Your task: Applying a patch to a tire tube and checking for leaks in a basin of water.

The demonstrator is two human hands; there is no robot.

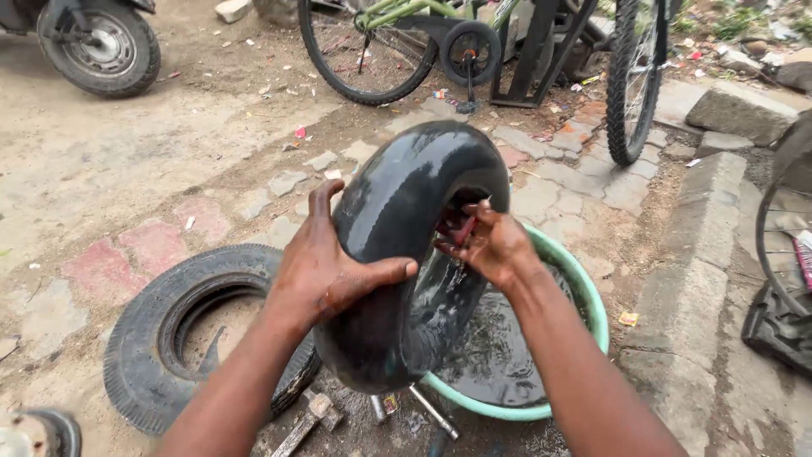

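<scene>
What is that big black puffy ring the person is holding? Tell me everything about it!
It is an inflated inner tube of smooth black rubber, shiny and wet. It stands upright on edge, its lower part dipping into a green basin of dark water. The left hand presses flat on its outer side, and the right hand reaches into its centre, pinching a small red piece there. Water drips from it. A worn tyre lies flat on the ground beside it.

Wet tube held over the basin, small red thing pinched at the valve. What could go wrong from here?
1. The inflated inner tube looks wet; the left hand only cups it, so it may slip into the water basin.
2. The small red piece pinched by the right hand could drop into murky water.
3. Loose tools lie underfoot.
</scene>
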